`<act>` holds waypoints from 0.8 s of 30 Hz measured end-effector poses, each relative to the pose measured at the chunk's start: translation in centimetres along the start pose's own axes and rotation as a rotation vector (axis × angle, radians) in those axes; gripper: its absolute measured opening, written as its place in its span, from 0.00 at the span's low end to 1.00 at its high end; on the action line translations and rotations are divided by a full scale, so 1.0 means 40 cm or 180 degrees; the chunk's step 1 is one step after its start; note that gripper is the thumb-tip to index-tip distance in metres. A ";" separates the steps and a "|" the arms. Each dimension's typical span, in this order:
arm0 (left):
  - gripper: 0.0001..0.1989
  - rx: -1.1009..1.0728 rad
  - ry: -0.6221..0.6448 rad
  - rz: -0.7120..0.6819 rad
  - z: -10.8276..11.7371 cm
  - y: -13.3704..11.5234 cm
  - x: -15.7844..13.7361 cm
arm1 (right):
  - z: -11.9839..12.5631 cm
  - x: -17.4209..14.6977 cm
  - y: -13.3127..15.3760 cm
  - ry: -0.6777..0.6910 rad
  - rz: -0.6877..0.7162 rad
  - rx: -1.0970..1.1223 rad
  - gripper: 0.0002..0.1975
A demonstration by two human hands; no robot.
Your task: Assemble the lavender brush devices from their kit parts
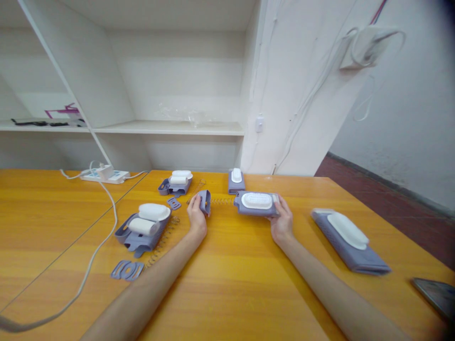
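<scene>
My left hand (196, 215) is closed on a small grey-purple plastic end cap (205, 202), its hollow side facing right. My right hand (283, 221) grips the right end of a flat grey-purple plastic housing (245, 210), which has a white oval pad (256, 201) on top. A thin coil spring (222, 201) shows in the gap between cap and housing; whether it is fixed to either one I cannot tell. Both pieces are held above the wooden table (234, 289).
At left lie two unassembled housing sets (142, 237) with white rollers, loose springs (163, 241) and flat slotted plates (127, 270). Other housings with white pads stand behind (236, 181) and at right (348, 241). A phone (435, 293), power strip (106, 175) and cable (103, 244) are also on the table.
</scene>
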State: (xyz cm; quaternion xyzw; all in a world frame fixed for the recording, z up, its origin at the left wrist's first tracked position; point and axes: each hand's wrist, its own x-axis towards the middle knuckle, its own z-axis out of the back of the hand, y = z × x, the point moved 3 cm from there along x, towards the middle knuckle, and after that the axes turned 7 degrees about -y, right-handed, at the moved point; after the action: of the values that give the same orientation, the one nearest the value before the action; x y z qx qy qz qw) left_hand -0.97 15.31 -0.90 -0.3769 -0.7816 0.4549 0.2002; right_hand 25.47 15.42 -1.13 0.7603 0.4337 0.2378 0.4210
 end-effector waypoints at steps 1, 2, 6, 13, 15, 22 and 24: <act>0.20 0.0089 0.0049 -0.0011 -0.002 -0.001 -0.003 | -0.001 -0.001 -0.001 0.0064 0.0037 -0.0069 0.25; 0.20 0.0205 0.0139 -0.0034 -0.005 -0.002 -0.007 | -0.003 -0.002 -0.002 0.0147 0.0099 -0.0143 0.24; 0.22 0.0590 0.0583 -0.0124 -0.018 -0.007 -0.024 | -0.010 -0.008 -0.005 0.0457 0.0459 -0.0387 0.20; 0.22 0.0515 0.0792 -0.0020 -0.024 -0.011 -0.030 | 0.003 0.006 -0.014 0.0052 0.0112 -0.0194 0.24; 0.23 0.0571 0.1016 0.0051 -0.028 -0.010 -0.035 | 0.003 0.006 -0.012 0.0014 0.0032 -0.0120 0.25; 0.23 0.0752 0.1538 0.0071 -0.037 -0.014 -0.053 | 0.003 0.006 -0.014 0.0078 0.0086 -0.0313 0.26; 0.23 0.0767 0.1627 0.0057 -0.040 -0.015 -0.056 | 0.003 0.008 -0.016 0.0124 0.0162 -0.0376 0.25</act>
State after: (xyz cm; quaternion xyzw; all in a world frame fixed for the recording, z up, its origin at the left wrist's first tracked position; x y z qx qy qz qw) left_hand 1.25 14.30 0.51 -0.4598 -0.6427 0.4364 0.4302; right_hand 25.44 15.79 -1.73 0.7402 0.4075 0.2883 0.4505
